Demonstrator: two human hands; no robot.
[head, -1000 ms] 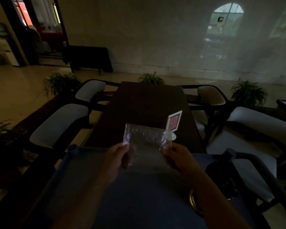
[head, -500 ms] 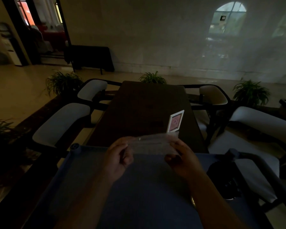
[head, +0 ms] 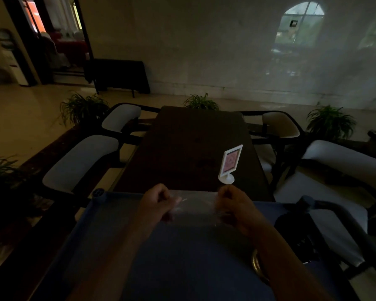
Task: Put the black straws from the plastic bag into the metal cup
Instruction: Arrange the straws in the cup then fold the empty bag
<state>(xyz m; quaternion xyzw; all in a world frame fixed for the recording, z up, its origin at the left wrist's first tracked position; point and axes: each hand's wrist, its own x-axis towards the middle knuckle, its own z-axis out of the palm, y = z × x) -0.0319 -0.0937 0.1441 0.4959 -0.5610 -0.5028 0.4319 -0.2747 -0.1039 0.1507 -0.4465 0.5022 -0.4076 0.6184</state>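
A clear plastic bag (head: 195, 205) is stretched flat between my two hands above the blue cloth surface (head: 182, 257). My left hand (head: 156, 203) pinches its left edge and my right hand (head: 234, 205) pinches its right edge. The bag is blurred and looks see-through; I cannot make out any black straws in it. A curved brass-coloured metal rim (head: 256, 266) peeks out under my right forearm; the rest of it is hidden. The room is very dim.
A white card stand (head: 229, 165) stands on the dark wooden table (head: 193, 148) just beyond my hands. Padded chairs (head: 80, 161) line both sides. A dark bag (head: 300, 231) lies at the right. Potted plants (head: 330, 122) stand on the floor.
The bag was held upright facing me; it has tipped down flat and lowered toward the blue cloth. My hands have moved a little further apart.
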